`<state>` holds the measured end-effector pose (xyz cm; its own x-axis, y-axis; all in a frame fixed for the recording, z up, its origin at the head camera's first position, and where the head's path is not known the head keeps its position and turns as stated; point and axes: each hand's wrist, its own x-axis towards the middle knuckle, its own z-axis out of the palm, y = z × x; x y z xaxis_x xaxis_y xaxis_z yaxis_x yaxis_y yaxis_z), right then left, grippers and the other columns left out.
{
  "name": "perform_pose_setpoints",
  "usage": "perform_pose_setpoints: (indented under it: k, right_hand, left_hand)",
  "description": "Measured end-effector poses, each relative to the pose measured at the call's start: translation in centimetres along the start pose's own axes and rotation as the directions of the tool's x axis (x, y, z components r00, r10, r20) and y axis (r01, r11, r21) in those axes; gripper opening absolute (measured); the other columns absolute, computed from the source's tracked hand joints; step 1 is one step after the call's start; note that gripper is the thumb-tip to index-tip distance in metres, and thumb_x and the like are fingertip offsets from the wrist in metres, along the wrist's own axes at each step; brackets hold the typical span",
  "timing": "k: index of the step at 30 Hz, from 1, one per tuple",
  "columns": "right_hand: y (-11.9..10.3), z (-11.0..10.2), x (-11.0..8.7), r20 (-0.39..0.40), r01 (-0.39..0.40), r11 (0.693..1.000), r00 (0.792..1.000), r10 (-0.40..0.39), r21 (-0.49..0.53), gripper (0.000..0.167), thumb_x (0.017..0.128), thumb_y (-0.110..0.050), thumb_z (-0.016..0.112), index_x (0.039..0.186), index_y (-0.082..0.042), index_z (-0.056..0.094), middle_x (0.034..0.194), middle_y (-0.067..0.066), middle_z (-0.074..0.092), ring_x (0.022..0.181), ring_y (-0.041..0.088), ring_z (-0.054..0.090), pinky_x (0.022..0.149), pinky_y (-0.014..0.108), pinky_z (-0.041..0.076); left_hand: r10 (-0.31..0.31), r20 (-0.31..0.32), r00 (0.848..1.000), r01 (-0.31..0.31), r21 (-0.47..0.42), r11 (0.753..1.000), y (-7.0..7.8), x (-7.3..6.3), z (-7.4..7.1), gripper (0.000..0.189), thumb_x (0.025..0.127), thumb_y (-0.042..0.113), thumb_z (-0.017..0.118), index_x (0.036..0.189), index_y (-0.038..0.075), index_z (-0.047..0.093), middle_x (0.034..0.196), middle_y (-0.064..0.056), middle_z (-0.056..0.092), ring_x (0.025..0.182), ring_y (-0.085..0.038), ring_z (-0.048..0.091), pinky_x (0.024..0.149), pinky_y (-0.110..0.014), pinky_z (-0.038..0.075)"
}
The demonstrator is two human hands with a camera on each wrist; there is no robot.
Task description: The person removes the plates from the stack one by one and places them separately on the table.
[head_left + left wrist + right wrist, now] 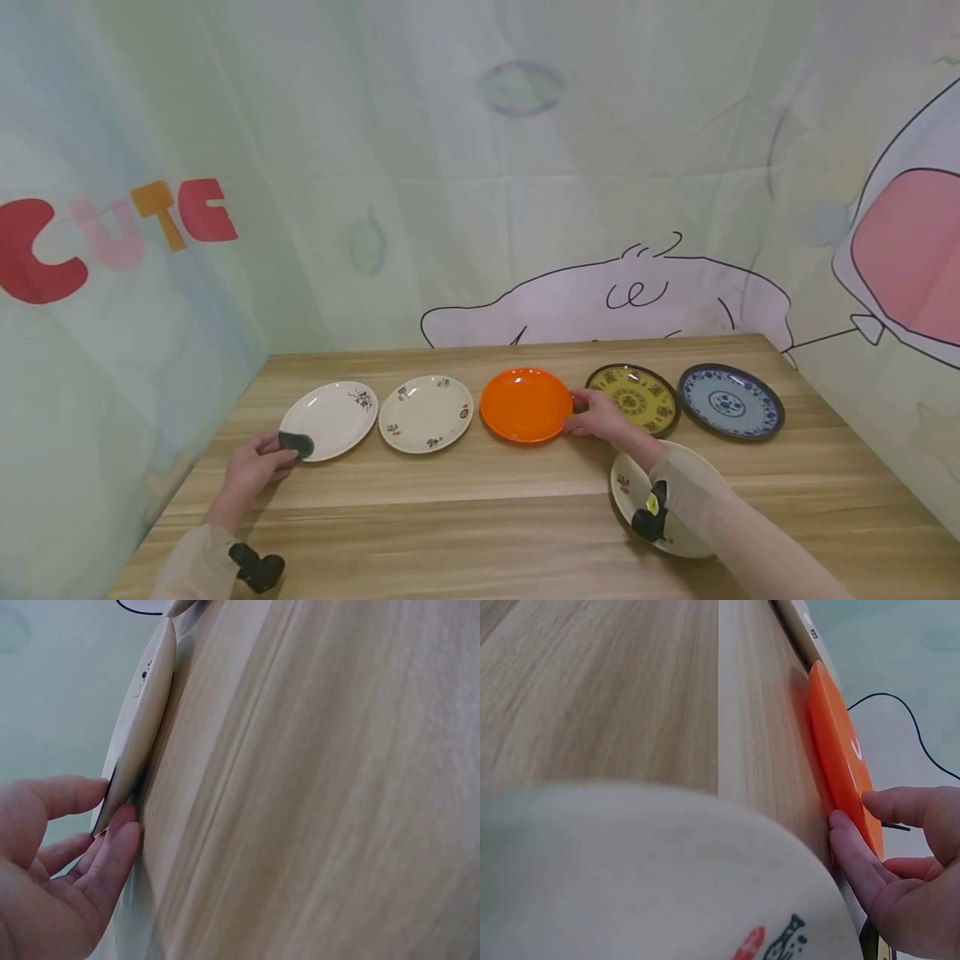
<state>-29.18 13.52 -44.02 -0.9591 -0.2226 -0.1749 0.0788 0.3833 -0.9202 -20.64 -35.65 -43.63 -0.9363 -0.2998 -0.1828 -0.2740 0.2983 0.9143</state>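
My left hand [255, 462] grips the lower left rim of a white plate [333, 417] that has a dark green patch and a small dark branch print. In the left wrist view, the thumb lies on the rim and other fingers curl under it. At the centre, my right hand [600, 417] pinches the right rim of an orange plate [525, 406]. The right wrist view has fingers [859, 847] low against the orange plate's outer side. A cream plate [696, 467] with small prints lies under my right forearm, partly hidden by the sleeve.
Between the white and orange plates lies a cream plate [426, 415] with dark and red prints. To the right are a yellow-green patterned plate [630, 398] and a blue floral plate [727, 402]. All rest on a wooden table [450, 533] before a printed curtain [337, 208].
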Motion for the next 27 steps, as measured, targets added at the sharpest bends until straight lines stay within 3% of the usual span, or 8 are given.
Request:
perform_pose_setpoints:
  k: [16,27]
  right_hand:
    - [-0.7,1.3,-0.1,-0.064,-0.065,0.992,0.995,0.072,0.104,0.064,0.076,0.012,0.059,0.134,0.008,0.033,0.129,0.030,0.041,0.066,0.017,0.062,0.066,0.033,0.057]
    - [-1.1,1.4,-0.1,-0.101,-0.088,0.982,0.989,0.106,0.169,0.062,0.073,0.014,0.051,0.133,0.006,0.036,0.127,0.028,0.043,0.065,0.017,0.057,0.065,0.031,0.057]
  left_hand:
    - [0.015,-0.005,1.000,-0.015,0.005,1.000,-0.1,-0.5,0.0,0.062,0.081,0.002,0.062,0.130,-0.017,0.029,0.123,-0.039,0.037,0.068,-0.001,0.058,0.064,-0.021,0.055]
    - [0.024,0.007,1.000,-0.024,0.000,1.000,0.0,-0.8,-0.1,0.064,0.081,0.002,0.062,0.130,-0.018,0.027,0.124,-0.040,0.036,0.069,0.000,0.058,0.065,-0.021,0.055]
